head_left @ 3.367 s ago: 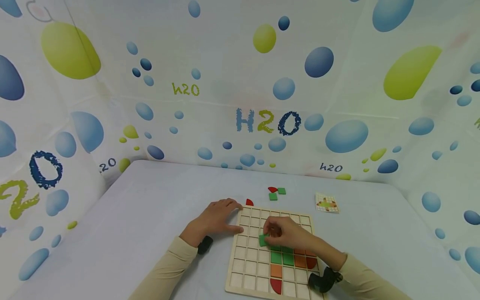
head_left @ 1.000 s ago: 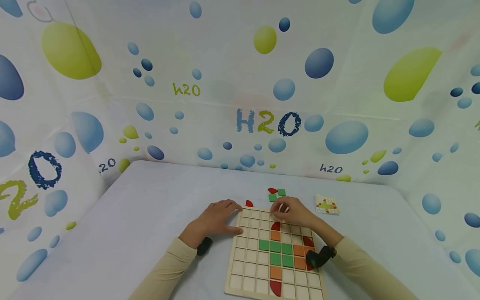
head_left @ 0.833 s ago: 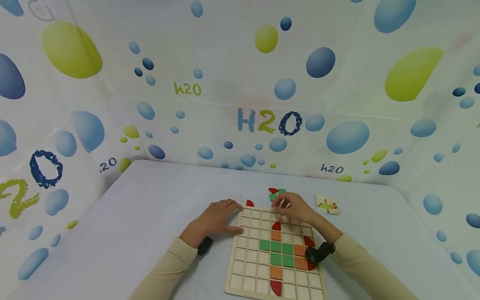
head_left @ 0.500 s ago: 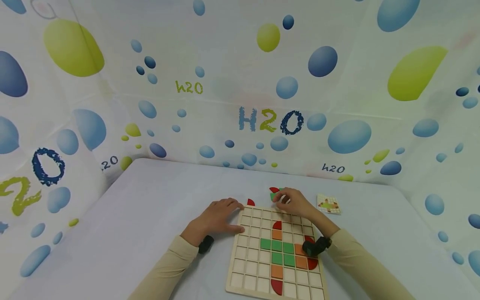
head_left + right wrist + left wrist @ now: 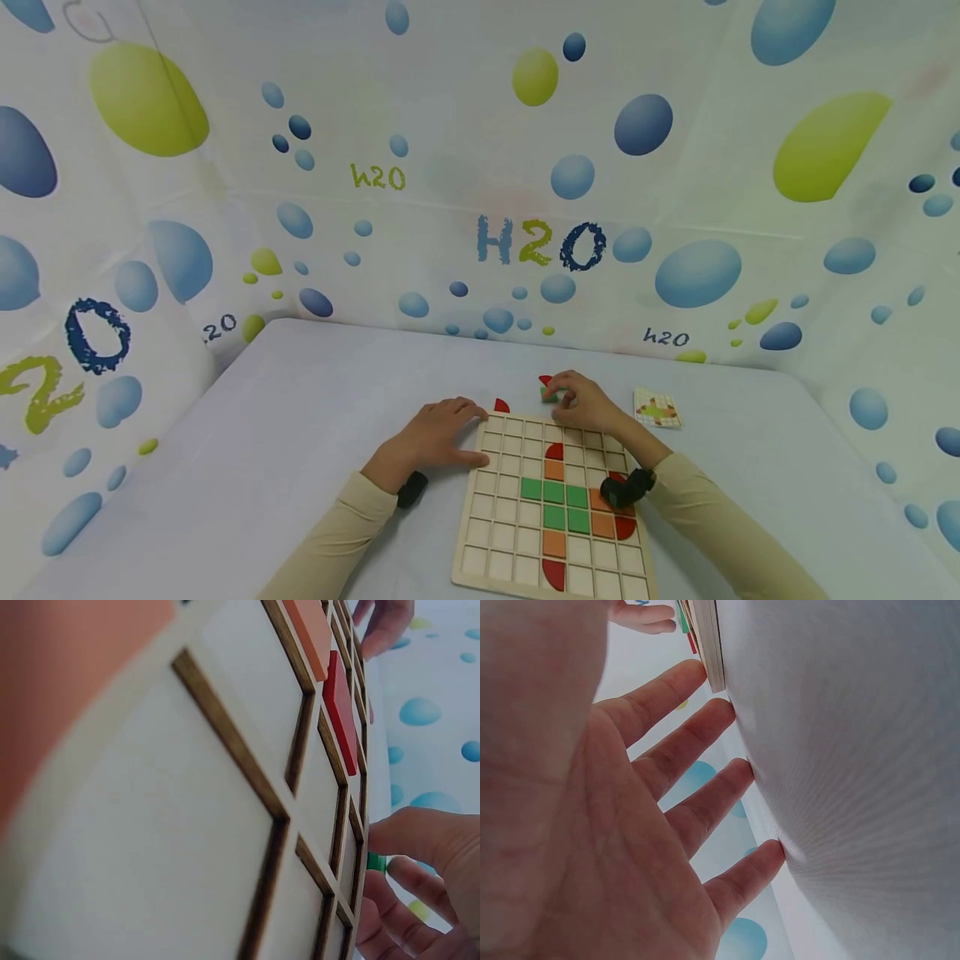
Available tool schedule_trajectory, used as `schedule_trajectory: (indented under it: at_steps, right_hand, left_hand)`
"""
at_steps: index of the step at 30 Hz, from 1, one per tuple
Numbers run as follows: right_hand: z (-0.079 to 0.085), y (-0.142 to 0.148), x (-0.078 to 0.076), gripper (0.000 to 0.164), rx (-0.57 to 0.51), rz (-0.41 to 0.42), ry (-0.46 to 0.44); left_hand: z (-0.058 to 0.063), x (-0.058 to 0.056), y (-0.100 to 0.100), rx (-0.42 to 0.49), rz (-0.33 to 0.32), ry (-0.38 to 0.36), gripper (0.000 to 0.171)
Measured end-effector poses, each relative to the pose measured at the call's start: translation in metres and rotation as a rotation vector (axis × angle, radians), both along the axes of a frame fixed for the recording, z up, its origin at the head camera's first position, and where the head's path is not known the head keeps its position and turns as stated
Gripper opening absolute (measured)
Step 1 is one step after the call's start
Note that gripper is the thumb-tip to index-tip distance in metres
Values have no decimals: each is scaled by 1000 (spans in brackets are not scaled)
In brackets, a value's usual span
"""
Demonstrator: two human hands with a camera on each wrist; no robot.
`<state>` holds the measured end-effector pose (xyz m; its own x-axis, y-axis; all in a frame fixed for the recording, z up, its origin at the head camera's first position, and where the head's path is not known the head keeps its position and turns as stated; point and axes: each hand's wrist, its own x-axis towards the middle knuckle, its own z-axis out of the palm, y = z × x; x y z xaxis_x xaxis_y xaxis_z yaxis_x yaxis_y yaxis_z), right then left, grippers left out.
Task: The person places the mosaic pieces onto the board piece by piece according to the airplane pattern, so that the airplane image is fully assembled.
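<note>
My left hand (image 5: 431,437) lies with fingers spread at the far left corner of the wooden grid board (image 5: 504,537). Its thumb and index finger touch the board's edge; in the left wrist view the other fingertips rest on the white cloth. Beyond the board's far edge, my right hand (image 5: 588,407) has thumb and index finger at a green square tile (image 5: 550,395), seemingly pinching it. In the right wrist view this green tile (image 5: 377,862) shows between thumb and finger. Green, orange and red tiles sit in the board's cells, including a red quarter-round tile (image 5: 553,575).
Behind the right hand's fingers lies a red piece (image 5: 545,380), partly covered. Another red quarter-round piece (image 5: 502,406) rests by the board's far left corner. A small pattern card (image 5: 657,408) lies to the right. A printed curtain (image 5: 450,125) surrounds the table.
A green tile has been laid in the board, left of the other greens. My right hand has moved away from there to the loose pieces beyond the far edge. The left hand stays put.
</note>
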<state>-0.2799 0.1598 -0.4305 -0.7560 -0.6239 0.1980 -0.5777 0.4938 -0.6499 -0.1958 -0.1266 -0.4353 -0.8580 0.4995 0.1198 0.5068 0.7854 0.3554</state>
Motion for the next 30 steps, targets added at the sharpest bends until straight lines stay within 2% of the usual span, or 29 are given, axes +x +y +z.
schedule_trajectory:
  at_steps: [4, 5, 8, 11, 12, 18, 25, 30]
  right_hand:
    - [1, 0, 0, 21, 19, 21, -3]
    - [1, 0, 0, 20, 22, 22, -2]
    - [2, 0, 0, 19, 25, 28, 0]
    - [1, 0, 0, 17, 28, 31, 4]
    - [1, 1, 0, 16, 30, 31, 5]
    - [2, 2, 1, 12, 50, 18, 15]
    - [2, 7, 2, 9, 7, 66, 22]
    - [-2, 9, 4, 13, -13, 38, -10]
  left_hand:
    - [2, 3, -1, 31, -15, 10, 58]
    - [-4, 0, -3, 29, -28, 41, 59]
    - [-3, 1, -2, 39, -36, 48, 59]
    - [-2, 1, -2, 24, -24, 41, 59]
    - [4, 4, 0, 25, -10, 10, 58]
    - [3, 1, 1, -6, 8, 3, 59]
    - [2, 1, 1, 2, 13, -1, 58]
    - [3, 4, 2, 8, 19, -20, 59]
